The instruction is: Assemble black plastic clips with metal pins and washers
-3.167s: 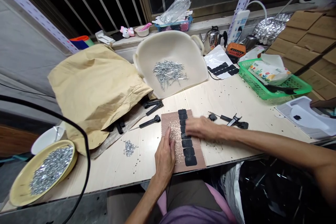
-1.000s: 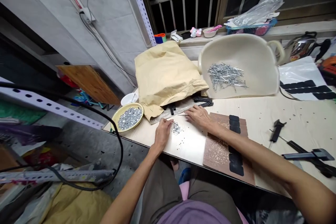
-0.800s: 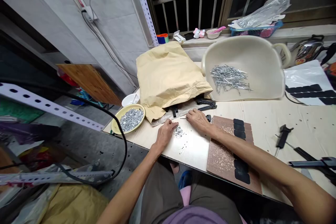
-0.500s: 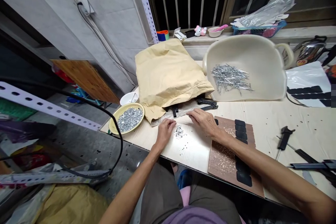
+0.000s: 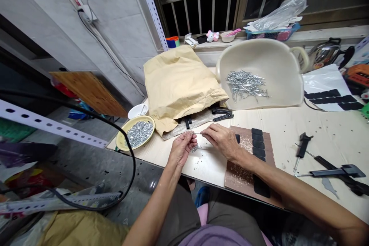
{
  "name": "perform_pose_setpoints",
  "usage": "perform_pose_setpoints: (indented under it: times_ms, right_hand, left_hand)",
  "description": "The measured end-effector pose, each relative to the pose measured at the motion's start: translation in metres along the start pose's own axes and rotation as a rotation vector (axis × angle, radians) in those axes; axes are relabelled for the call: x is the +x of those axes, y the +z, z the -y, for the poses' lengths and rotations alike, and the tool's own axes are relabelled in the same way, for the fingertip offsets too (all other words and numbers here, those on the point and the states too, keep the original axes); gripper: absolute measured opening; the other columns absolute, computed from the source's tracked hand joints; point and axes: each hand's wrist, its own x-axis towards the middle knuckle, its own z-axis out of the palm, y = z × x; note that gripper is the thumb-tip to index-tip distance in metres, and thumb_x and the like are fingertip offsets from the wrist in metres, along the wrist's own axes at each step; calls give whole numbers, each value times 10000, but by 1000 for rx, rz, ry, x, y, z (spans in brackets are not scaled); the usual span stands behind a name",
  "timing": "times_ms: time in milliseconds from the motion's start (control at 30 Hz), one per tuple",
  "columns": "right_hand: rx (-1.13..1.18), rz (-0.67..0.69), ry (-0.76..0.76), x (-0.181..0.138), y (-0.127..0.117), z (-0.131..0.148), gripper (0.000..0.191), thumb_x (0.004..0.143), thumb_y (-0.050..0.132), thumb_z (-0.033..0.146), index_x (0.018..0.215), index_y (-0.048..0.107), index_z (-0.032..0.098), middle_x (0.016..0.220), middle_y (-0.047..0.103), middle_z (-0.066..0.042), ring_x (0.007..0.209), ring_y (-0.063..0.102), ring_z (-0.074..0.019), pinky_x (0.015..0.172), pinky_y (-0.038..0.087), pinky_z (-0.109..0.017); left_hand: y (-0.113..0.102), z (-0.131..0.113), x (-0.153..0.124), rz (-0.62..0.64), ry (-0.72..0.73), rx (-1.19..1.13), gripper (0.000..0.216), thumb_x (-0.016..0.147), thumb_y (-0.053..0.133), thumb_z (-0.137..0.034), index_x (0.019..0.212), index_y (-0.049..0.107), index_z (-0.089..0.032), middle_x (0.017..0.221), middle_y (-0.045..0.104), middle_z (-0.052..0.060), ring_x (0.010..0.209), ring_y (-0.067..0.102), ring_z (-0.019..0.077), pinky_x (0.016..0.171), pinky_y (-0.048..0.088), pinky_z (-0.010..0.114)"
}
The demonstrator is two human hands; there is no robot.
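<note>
My left hand [image 5: 181, 147] and my right hand [image 5: 220, 140] are raised just above the pale tabletop [image 5: 288, 123], fingertips facing each other. A thin metal pin [image 5: 197, 133] spans the gap between them; my right fingers pinch one end and my left fingers pinch at the other, perhaps with a tiny part I cannot make out. Under the hands lies a small heap of tiny silver parts [image 5: 196, 148]. At my right wrist sits a brown board [image 5: 245, 153] carrying a column of black pads [image 5: 258, 146].
A tan paper sack [image 5: 178, 80] lies behind the hands, black parts [image 5: 221, 113] spilling from it. A cream basin [image 5: 276, 84] holds long nails [image 5: 245, 84]. A yellow dish [image 5: 123, 147] of silver bits sits at the left corner. Black tools [image 5: 331, 163] lie right.
Both hands left the board and its pads, went left to the silver heap, and now have lifted off the table, pinching a thin pin between them. The camera turned left.
</note>
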Motion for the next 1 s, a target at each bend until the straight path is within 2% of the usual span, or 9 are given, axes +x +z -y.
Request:
perform_pose_setpoints:
  times_ms: [233, 400, 800, 1000]
  right_hand:
    - [-94, -25, -24, -11, -8, -5, 254, 949, 406, 305, 909, 637, 208, 853, 621, -48, 808, 518, -165, 654, 315, -281]
    - [-176, -11, -31, -20, -14, -7, 236, 951, 404, 276, 896, 626, 216, 840, 619, -43, 783, 513, -163, 623, 283, -287]
    - [-130, -39, 80, -33, -20, -11, 281, 963, 371, 296, 862, 607, 179, 802, 621, -41, 725, 541, -139, 593, 287, -265]
    - [-72, -23, 152, -40, -25, -16, 270, 952, 387, 342, 937, 618, 204, 898, 597, -42, 659, 533, -111, 515, 260, -250]
  left_hand:
    - [14, 7, -3, 0, 19, 85, 340, 593, 804, -291, 830, 656, -95, 693, 660, 23, 558, 594, 73, 575, 511, 200]
    - [23, 13, -6, -21, 121, 223, 324, 625, 775, -329, 821, 668, -95, 707, 668, 35, 557, 601, 85, 582, 512, 220]
    - [39, 19, -5, 22, 175, 358, 326, 651, 748, -359, 822, 679, -90, 710, 668, 44, 570, 609, 94, 606, 520, 238]
    - [46, 23, -4, 38, 177, 394, 347, 643, 749, -374, 836, 684, -94, 719, 673, 50, 571, 610, 98, 612, 517, 246]
